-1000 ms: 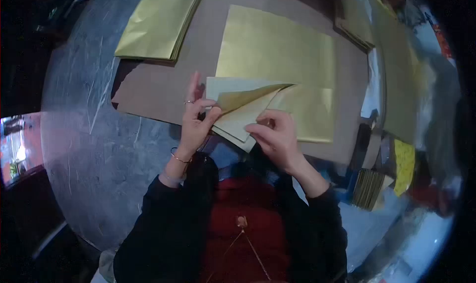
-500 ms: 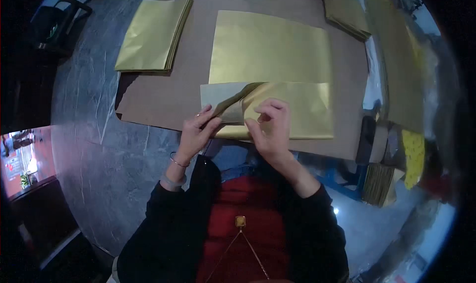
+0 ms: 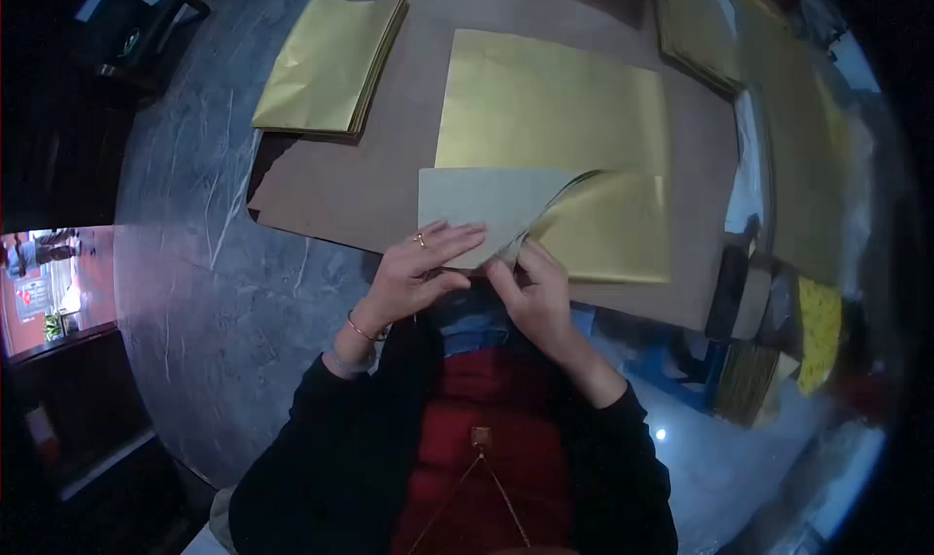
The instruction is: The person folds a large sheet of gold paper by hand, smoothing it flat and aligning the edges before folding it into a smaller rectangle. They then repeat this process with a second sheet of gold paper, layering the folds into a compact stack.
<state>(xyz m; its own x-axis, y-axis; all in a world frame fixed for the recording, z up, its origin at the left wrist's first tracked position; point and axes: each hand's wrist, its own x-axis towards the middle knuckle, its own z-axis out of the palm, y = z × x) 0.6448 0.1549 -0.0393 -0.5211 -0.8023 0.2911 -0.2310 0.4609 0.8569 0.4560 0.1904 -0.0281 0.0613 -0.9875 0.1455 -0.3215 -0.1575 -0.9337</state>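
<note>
A gold paper sheet (image 3: 555, 107) lies on the brown cardboard. Over its near part are a pale flap (image 3: 486, 200) and, to the right, a shiny gold fold (image 3: 618, 229). The two meet along a curved, raised edge. My left hand (image 3: 418, 275), wearing a ring, rests its outstretched fingers on the pale flap near its lower edge; its thumb stands apart. Thumb and fingers of my right hand (image 3: 537, 297) pinch the paper at the lower end of the curved edge. What lies under the flap is hidden.
A stack of folded gold paper (image 3: 331, 64) lies on the left of the brown cardboard (image 3: 341, 190). More gold paper (image 3: 696, 30) is at the far right. Below the right edge are a blue stool (image 3: 671, 375) and a paper bundle (image 3: 744, 385). A dark chair (image 3: 146, 30) stands upper left.
My left hand has gone from gripping the paper's edge to lying flat on the pale flap, which now spreads farther right. My right hand has closed on the paper. The view has shifted slightly.
</note>
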